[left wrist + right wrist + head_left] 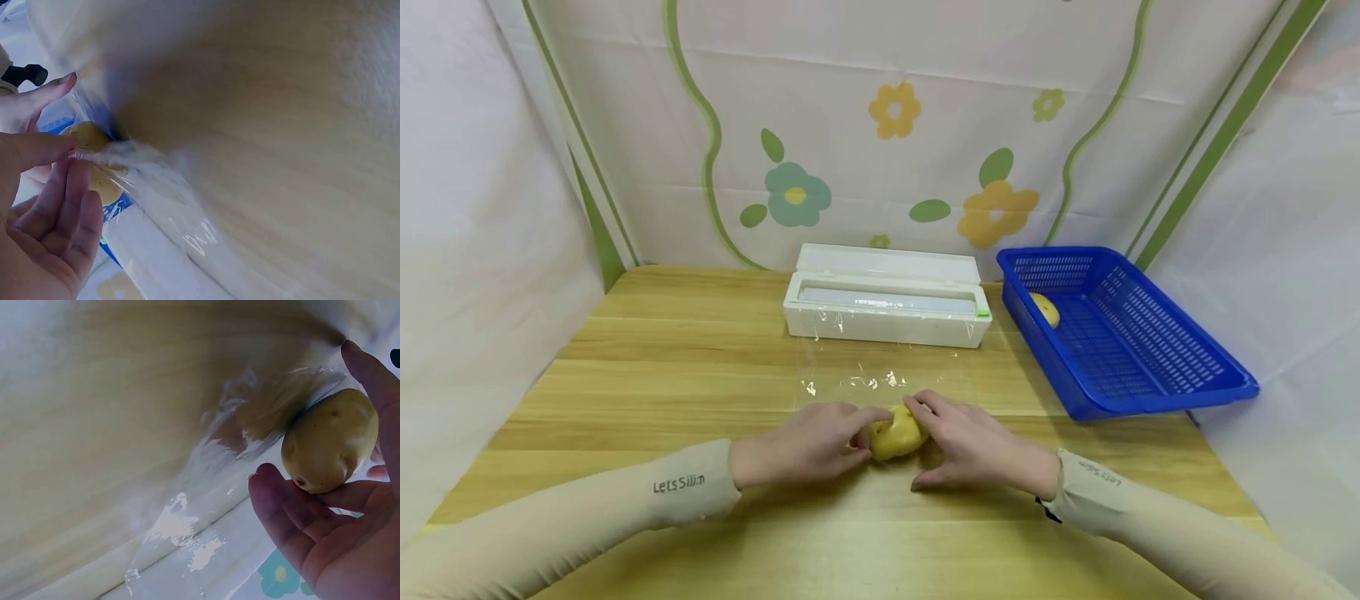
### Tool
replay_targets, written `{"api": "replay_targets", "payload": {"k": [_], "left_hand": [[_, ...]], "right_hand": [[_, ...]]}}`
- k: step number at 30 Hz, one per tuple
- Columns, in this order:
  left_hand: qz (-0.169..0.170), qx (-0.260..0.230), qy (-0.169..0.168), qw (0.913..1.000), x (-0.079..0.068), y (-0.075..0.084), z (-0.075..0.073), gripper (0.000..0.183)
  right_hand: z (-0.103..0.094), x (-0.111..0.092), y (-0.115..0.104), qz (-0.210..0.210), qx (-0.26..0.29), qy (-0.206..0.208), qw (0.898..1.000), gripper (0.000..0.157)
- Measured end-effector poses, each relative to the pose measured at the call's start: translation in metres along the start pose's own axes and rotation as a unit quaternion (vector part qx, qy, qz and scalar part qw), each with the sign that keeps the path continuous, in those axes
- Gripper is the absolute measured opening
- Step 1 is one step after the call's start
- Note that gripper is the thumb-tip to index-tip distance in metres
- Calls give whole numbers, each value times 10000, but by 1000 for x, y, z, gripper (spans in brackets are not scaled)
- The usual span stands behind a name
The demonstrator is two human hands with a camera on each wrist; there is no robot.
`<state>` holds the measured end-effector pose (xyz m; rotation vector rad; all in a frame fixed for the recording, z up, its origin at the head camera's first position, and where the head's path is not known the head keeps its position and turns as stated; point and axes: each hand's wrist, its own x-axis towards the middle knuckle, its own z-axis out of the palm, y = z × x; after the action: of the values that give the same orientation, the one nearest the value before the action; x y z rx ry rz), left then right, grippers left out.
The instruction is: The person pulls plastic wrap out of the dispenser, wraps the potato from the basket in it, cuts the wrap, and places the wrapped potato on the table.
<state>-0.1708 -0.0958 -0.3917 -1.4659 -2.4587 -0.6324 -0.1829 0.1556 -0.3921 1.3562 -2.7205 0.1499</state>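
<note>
A dimpled yellow potato point(330, 442), loosely cupped in the right hand point(976, 444); only the left wrist view shows the left hand point(47, 215) pinching film point(178, 197).

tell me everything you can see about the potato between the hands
The potato is yellow and rounded, with smooth-looking, slightly shiny skin, shallow dimples and a small dark spot near one end. It sits over the wooden table, between the left hand and right hand. Right-hand fingers touch it. Clear film lies close by; whether any covers the potato is unclear.
</note>
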Motion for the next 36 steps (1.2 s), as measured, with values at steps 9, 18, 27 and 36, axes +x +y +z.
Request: {"api": "replay_targets", "payload": {"k": [9,18,27,36], "left_hand": [[-273,-386,-35,9989,5,-7,-6,34],[-596,-1184,-405,9904,3,-18,-13,37],[-790,-307,-335,9958,4,-20,-13,67],[-985,-175,-396,9942,16,-24,-7,58]], "right_hand": [[1,6,-2,-77,-367,47,9993,99],[4,12,3,-688,-176,452,9964,72],[0,21,13,-437,978,195,9941,63],[1,23,17,-458,1560,452,9857,51]]}}
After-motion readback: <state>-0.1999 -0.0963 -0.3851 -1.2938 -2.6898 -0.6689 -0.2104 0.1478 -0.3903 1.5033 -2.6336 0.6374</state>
